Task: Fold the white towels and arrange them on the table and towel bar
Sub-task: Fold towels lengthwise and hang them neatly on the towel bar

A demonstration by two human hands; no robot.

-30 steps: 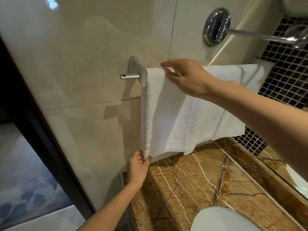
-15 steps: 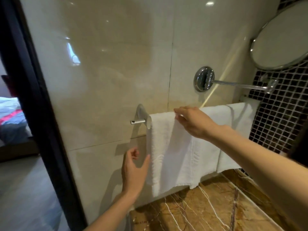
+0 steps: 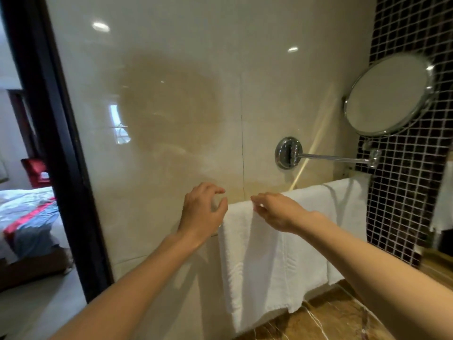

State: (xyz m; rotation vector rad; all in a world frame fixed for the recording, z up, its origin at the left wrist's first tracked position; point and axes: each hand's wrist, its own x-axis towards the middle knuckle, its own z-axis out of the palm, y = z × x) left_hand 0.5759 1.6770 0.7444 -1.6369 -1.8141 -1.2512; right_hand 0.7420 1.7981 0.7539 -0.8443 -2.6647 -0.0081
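Left hand [image 3: 203, 212] raised at 10 o'clock of white terry towel [image 3: 264, 266], fingers loosely curved apart, nothing held. Towel hung folded against glossy beige tile wall [image 3: 171, 94], at 5 o'clock in view. Right hand [image 3: 277, 212] laid on towel's top fold; pinch cannot be told.

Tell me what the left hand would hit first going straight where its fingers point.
Probably the beige wall tile, just left of the white towel. The left hand points its fingers at it. The towel bar end may lie nearer, but the hand hides it.
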